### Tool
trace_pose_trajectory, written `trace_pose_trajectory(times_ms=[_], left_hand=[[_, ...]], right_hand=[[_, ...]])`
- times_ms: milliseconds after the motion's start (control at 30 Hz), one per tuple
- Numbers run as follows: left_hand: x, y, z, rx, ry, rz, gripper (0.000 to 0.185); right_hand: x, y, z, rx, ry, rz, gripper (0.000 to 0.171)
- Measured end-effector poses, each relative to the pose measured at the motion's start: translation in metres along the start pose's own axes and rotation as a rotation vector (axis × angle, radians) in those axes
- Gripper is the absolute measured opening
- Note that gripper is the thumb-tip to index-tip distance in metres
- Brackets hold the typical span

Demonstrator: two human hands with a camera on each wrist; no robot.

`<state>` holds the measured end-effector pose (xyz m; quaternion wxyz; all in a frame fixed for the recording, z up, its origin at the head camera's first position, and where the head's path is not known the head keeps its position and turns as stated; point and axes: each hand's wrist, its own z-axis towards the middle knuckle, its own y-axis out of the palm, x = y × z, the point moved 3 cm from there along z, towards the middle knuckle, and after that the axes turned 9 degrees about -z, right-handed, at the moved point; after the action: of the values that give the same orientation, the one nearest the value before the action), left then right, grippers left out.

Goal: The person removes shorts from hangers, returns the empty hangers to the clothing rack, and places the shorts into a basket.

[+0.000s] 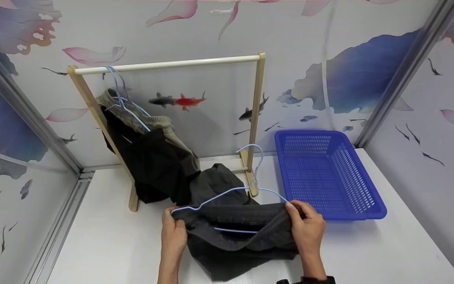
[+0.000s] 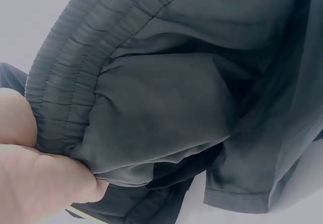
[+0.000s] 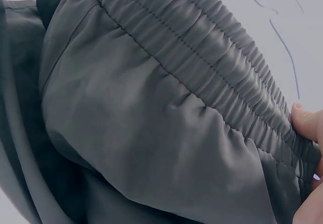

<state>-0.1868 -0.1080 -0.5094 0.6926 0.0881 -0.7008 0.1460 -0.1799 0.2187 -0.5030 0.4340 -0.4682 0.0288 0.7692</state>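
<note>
Left hand (image 1: 173, 236) pinches the left end of the grey shorts' (image 1: 235, 232) elastic waistband; right hand (image 1: 307, 228) pinches the right end. Fingers of both are curled onto the fabric, waistband stretched between them. A blue hanger (image 1: 227, 193) sits in the waistband, its hook rising beyond the grip. Shorts lie on the table (image 1: 112, 244). Basket (image 1: 363, 197) just right of the right hand; rack (image 1: 256, 118) behind.

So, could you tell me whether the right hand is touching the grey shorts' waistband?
Touching: the right wrist view shows the right hand pinching the grey shorts at the waistband end.
</note>
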Motion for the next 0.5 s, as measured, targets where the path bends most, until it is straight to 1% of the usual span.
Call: trace_pose_trajectory(times_ms=[133, 267, 333, 500], left_hand=[[0.0011, -0.0016, -0.0011, -0.025, 0.015, -0.011, 0.041], [0.0026, -0.0028, -0.0016, -0.048, -0.007, -0.031, 0.042], [0.0032, -0.0035, -0.0016, -0.049, -0.007, -0.031, 0.042], [0.0026, -0.0052, -0.0016, -0.037, 0.055, -0.039, 0.038]], right_hand=[[0.0005, -0.0018, 0.0008, 0.004, 0.012, -0.015, 0.005], [0.0011, -0.003, 0.0021, 0.004, 0.019, -0.02, 0.006], [0.0012, -0.0036, 0.0025, 0.002, 0.02, -0.018, 0.006], [0.0008, -0.005, 0.003, -0.004, 0.033, -0.003, 0.005]])
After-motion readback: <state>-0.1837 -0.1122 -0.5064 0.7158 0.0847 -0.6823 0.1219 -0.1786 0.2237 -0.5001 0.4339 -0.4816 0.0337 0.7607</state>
